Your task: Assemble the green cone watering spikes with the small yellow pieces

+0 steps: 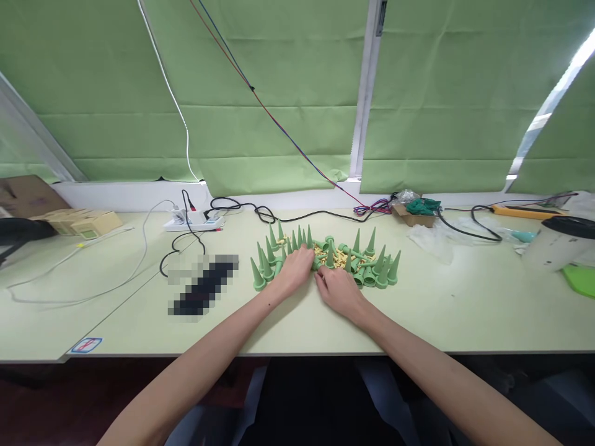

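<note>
Many green plastic cone spikes [382, 269] are spread across the middle of the table, some upright on their round bases, others lying on their sides. Among them is a heap of small yellow pieces [338, 257]. My left hand [297, 271] is closed at the near side of the heap, beside several upright cones. Close to its right, my right hand [339, 288] has its fingers curled together at the front edge of the pieces. Whatever lies between the fingers of either hand is hidden or too small to name.
Left of the cones lies a blurred-out dark object [204, 285]. A power strip [195, 221] with cables sits behind it, near yellowish boxes [88, 224]. At right are a small cardboard box [413, 215], plastic wrap [432, 241] and a white cup with black lid [560, 244].
</note>
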Motion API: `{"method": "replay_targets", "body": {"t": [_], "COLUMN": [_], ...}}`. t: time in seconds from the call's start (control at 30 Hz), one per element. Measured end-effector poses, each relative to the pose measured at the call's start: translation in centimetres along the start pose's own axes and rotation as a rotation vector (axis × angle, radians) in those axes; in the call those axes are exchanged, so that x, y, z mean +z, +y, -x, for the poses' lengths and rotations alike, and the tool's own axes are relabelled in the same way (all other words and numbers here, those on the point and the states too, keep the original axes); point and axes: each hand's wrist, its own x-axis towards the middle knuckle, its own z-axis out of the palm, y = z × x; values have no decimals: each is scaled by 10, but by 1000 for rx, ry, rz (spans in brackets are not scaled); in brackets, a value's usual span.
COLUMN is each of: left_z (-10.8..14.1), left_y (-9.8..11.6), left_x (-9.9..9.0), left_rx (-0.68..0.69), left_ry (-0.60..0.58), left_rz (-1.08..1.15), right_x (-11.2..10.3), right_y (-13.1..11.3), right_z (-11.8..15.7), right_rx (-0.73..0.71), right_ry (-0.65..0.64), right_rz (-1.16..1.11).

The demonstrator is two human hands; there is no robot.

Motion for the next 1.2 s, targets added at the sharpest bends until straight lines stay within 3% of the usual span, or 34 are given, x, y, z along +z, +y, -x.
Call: {"method": "replay_targets", "body": {"t": [0.23,0.43,0.63,0.87,1.2], "left_z": [-1,16,48,60,59], "left_y": [-5,-3,0,2,4], "left_x": [-8,-26,-12,0,6], "left_rx": [-42,-72,-170,-194,-187], "left_ry": [54,298,444,410,314], "left_rz": [88,351,643,684,751], "right_x": [-7,-23,-29,-22,-24], "right_y": [-3,-10,-23,-26,-26], "right_z": [0,-11,-40,-67,-80], "right_rx": [68,47,44,149,193], "right_ry": [27,56,-21,-107,-188], "right_rz": [22,82,179,204,188]}}
